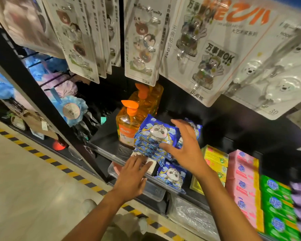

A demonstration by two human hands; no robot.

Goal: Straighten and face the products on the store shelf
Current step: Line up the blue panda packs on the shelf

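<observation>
While left hand (132, 173) lies flat, right hand (184, 146) splays over panda packs (155, 136)

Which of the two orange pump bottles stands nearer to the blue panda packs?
The front bottle, with its label showing: it stands beside the blue panda packs. The rear bottle is behind it, farther back.

Glossy plastic panda packs (156, 134); translucent orange bottles (129, 126)

Black shelf (229, 136): orange soap bottles (129, 129), blue panda packs (155, 136), yellow, pink, green boxes
</observation>
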